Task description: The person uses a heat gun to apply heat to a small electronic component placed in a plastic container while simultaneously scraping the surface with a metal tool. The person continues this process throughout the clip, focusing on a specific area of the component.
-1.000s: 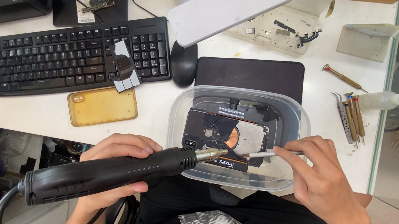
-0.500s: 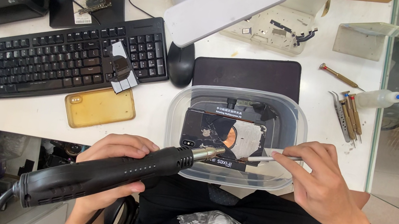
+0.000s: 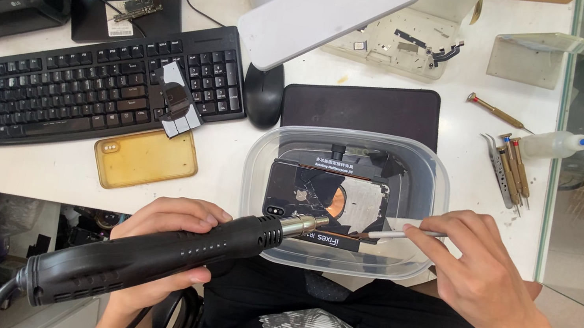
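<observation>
My left hand point(image 3: 160, 253) grips a black hot-air gun point(image 3: 156, 256) whose metal nozzle points at the lower edge of a phone point(image 3: 326, 198) with its back partly stripped. The phone lies on a black holder inside a clear plastic tub point(image 3: 433, 181). Between its fingers my right hand point(image 3: 477, 273) pinches a thin metal tool point(image 3: 395, 236), with the tip touching the phone's lower edge beside the nozzle.
On the white desk point(image 3: 472, 140) are a black keyboard point(image 3: 97, 90), a black mouse point(image 3: 264, 95), a yellow phone case point(image 3: 146, 158), a dark mat point(image 3: 362, 108), screwdrivers and tweezers point(image 3: 511, 167), a small squeeze bottle point(image 3: 555, 144), a parts tray point(image 3: 409, 45) and a white lamp head point(image 3: 331, 11).
The hot-air gun's nozzle and the metal tool stay at the phone's lower edge with only slight shifts. The view has drifted a little.
</observation>
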